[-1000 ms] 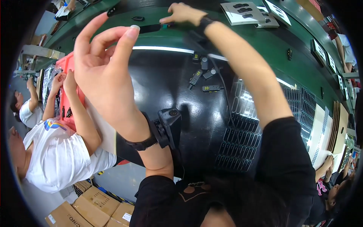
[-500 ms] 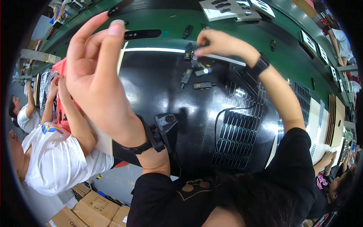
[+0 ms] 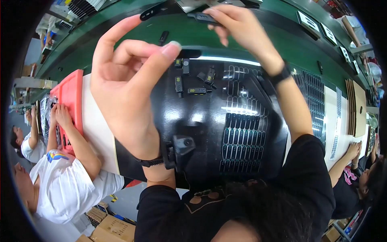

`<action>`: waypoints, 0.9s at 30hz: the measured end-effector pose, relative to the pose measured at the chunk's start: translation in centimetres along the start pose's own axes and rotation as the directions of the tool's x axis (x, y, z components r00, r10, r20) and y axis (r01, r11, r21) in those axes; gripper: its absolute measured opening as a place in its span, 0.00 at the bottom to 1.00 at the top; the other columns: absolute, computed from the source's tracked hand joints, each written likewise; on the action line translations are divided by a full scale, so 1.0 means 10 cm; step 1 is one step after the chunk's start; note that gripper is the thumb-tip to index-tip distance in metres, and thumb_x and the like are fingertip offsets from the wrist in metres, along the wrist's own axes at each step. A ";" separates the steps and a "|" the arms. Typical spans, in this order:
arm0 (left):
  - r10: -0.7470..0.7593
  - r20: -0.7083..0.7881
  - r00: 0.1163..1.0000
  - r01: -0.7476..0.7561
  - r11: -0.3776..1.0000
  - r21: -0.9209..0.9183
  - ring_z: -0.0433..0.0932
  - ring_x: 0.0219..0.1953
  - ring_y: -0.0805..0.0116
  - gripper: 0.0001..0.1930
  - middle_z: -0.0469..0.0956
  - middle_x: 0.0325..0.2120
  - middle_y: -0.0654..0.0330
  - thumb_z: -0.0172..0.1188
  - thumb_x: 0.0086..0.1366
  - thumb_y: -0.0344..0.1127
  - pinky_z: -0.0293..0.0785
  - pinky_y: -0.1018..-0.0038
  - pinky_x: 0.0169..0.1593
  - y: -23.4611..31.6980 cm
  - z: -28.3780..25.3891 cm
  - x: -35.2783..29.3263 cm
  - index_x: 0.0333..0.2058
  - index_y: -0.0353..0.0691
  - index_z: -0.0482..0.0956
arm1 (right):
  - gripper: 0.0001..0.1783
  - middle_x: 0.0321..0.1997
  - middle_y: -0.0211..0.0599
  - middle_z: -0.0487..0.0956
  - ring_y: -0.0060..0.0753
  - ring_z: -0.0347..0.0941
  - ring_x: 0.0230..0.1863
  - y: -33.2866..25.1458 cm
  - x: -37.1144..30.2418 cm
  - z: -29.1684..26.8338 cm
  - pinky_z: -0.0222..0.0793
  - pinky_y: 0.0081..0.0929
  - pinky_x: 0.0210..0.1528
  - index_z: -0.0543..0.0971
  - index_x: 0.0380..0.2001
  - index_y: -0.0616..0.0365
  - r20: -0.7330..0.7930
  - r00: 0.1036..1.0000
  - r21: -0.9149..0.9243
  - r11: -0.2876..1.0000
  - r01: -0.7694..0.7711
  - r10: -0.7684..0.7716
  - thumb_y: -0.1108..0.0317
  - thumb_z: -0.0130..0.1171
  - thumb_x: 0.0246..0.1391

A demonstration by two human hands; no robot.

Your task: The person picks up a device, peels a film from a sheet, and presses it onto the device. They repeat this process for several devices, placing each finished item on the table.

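Note:
My left hand [image 3: 129,80] is raised on the left, thumb and fingers curled together. A black rounded strip [image 3: 190,53] sticks out past its thumb tip. Another black oval piece with small holes [image 3: 154,11] clings to its index fingertip. At the top, my right hand [image 3: 238,26] pinches a small black handheld device [image 3: 202,17] between thumb and fingers, over the green surface. Several similar devices with lit yellow displays, one of them this device [image 3: 197,90], lie on the black mat [image 3: 193,109] below. A clear sheet [image 3: 244,139] of black rounded strips lies on the mat's right side.
A dark camera-like unit [image 3: 183,143] is strapped to my left wrist. To the left, a person in a white shirt [image 3: 66,181] works at a red tray [image 3: 78,101]. Brown cardboard sheets [image 3: 356,107] stand at the right. White boxes [image 3: 309,24] line the green conveyor.
My right hand has moved up and away from the devices and now holds one of them. The head view has shifted, and my left hand, with its strips, appears farther right.

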State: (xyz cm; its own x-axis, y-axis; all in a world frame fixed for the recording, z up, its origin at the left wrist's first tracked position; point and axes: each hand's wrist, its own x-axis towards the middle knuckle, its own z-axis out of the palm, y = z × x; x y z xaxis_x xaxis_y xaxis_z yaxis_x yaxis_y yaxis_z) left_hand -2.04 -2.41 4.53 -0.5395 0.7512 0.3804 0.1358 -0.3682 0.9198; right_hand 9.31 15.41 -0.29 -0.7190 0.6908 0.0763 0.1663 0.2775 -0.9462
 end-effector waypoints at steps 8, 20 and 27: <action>-0.045 0.015 0.999 0.047 0.968 -0.244 0.71 0.29 0.76 0.27 0.73 0.23 0.60 0.54 0.49 0.19 0.63 0.83 0.40 -0.19 0.47 -0.11 0.49 0.25 0.56 | 0.14 0.30 0.38 0.75 0.23 0.73 0.25 -0.31 -0.87 0.06 0.71 0.14 0.28 0.73 0.37 0.68 -0.217 0.957 0.250 0.937 0.245 -0.193 0.78 0.55 0.43; -0.037 0.000 0.999 0.036 0.977 -0.211 0.71 0.29 0.76 0.25 0.72 0.20 0.63 0.55 0.49 0.19 0.64 0.83 0.40 -0.11 0.63 -0.25 0.47 0.24 0.59 | 0.18 0.32 0.45 0.75 0.29 0.74 0.27 -0.51 -1.19 0.00 0.73 0.17 0.28 0.72 0.34 0.72 -0.204 0.901 -0.143 0.922 0.360 -0.384 0.86 0.59 0.34; -0.016 -0.016 1.000 0.013 0.988 -0.152 0.71 0.28 0.77 0.24 0.72 0.19 0.65 0.55 0.49 0.19 0.65 0.83 0.39 -0.10 0.70 -0.28 0.46 0.24 0.61 | 0.17 0.32 0.44 0.75 0.28 0.74 0.28 -0.52 -1.21 0.02 0.73 0.16 0.28 0.72 0.34 0.72 -0.238 0.900 -0.169 0.928 0.333 -0.366 0.85 0.59 0.34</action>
State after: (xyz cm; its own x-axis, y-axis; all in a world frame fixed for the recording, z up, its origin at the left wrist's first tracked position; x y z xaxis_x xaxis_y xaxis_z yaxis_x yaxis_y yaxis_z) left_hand 5.12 -0.30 3.19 -0.5551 0.7479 0.3639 0.0008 -0.4371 0.8994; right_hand 17.02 5.49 3.70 -0.5471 0.6789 0.4896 0.0290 0.5999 -0.7996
